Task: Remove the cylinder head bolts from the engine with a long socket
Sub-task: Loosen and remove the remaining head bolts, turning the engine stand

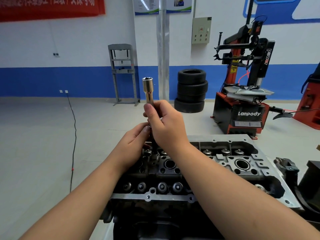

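We see the right hand (pixel 166 122) raised above the engine (pixel 190 172), its fingers and thumb curled round the lower part of the long socket (pixel 148 90). The socket stands almost upright, its open end pointing to twelve o'clock, its chromed barrel rising clear of the hand. Just below, at about seven o'clock from the right hand, the left hand (pixel 134 146) pinches a dark rod (pixel 153 144) with its fingertips; the rod runs straight down from under the right hand to the top of the cylinder head. Whether this rod is a bolt or an extension we cannot tell, since the hands cover the join with the socket.

The engine sits low in the view, its head uncovered, with a row of valve springs along the near edge and another along the far edge, and round wells between them. At two o'clock, well apart, stands a red and black tyre changer (pixel 245 94). At one o'clock from the socket a stack of tyres (pixel 191 90) rests on the floor, and a grey press frame (pixel 123 73) stands against the blue and white wall at eleven o'clock.
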`<state>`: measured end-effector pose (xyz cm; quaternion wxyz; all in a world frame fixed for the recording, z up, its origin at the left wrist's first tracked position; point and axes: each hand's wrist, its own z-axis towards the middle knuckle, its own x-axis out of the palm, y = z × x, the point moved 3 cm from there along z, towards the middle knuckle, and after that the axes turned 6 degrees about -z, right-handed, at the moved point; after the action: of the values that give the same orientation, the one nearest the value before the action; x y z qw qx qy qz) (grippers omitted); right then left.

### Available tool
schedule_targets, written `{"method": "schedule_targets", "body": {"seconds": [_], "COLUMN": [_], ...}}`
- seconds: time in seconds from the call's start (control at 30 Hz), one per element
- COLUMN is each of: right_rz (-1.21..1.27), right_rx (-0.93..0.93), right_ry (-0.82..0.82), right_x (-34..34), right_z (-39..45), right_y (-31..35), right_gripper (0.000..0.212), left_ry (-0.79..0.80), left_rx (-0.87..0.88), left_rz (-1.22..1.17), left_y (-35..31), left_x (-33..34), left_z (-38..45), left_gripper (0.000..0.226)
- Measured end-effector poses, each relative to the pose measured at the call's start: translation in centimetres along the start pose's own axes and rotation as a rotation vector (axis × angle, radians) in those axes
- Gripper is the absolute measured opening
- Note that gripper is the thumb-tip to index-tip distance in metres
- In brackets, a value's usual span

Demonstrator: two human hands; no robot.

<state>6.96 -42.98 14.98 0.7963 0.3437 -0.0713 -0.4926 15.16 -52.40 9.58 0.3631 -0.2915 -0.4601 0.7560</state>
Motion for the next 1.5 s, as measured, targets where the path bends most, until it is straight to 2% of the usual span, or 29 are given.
{"method": "schedule_targets", "body": {"seconds": [0.13,0.2,0.33,0.5,0.73,0.8,0.93,1.03,1.13,1.3,1.37,1.47,1.5], "right_rz": [-0.017,-0.002,-0.012,0.043,0.083,0.068,0.029,0.058,0.048,0.076,0.062,0.037,0.046], "right_rx": [0.023,0.014,-0.014,0.025,0.080,0.077,0.065,0.066,0.061,0.052,0.031,0.002,0.006], "right_ry": [0.023,0.039,-0.005,0.038,0.083,0.044,0.020,0.046,0.050,0.055,0.027,0.012,0.017], "right_x": [0.02,0.10,-0.17,-0.08,0.10,-0.09,-0.13,0.02,0.05,0.05,-0.05,0.09,0.15], "right_z": [0.07,0.04,-0.01,0.18,0.16,0.11,0.07,0.06,0.12,0.02,0.00,-0.08,-0.07], "right_y": [-0.01,0.05,0.28,0.26,0.23,0.31,0.15,-0.03,-0.04,0.16,0.31,0.29,0.23], "right_gripper": [0.013,0.008,0.018,0.008,0.010,0.017,0.010,0.004,0.008,0.003,0.011,0.008,0.006], "left_ry": [-0.006,-0.020,-0.060,0.000,-0.018,-0.041,-0.076,-0.022,0.021,-0.004,-0.025,-0.047,-0.044], "left_rx": [0.020,0.032,0.045,0.007,0.032,0.040,0.044,0.014,0.000,0.040,0.046,0.049,0.052], "left_rz": [0.026,0.026,0.008,-0.003,0.043,0.013,-0.007,-0.051,-0.019,0.017,0.009,-0.022,-0.030], "left_y": [-0.27,-0.14,-0.29,-0.11,-0.10,-0.14,-0.11,0.09,-0.03,-0.24,-0.13,-0.12,-0.04], "left_x": [0.05,-0.15,-0.14,0.15,-0.28,-0.27,-0.31,-0.18,-0.01,-0.15,-0.26,-0.32,-0.27], "left_z": [-0.02,0.00,-0.05,-0.02,0.11,0.10,0.12,0.09,0.04,0.01,0.07,0.05,0.04], "left_gripper": [0.022,0.016,0.032,0.029,0.019,0.023,0.026,0.030,0.035,0.018,0.018,0.005,0.012]}}
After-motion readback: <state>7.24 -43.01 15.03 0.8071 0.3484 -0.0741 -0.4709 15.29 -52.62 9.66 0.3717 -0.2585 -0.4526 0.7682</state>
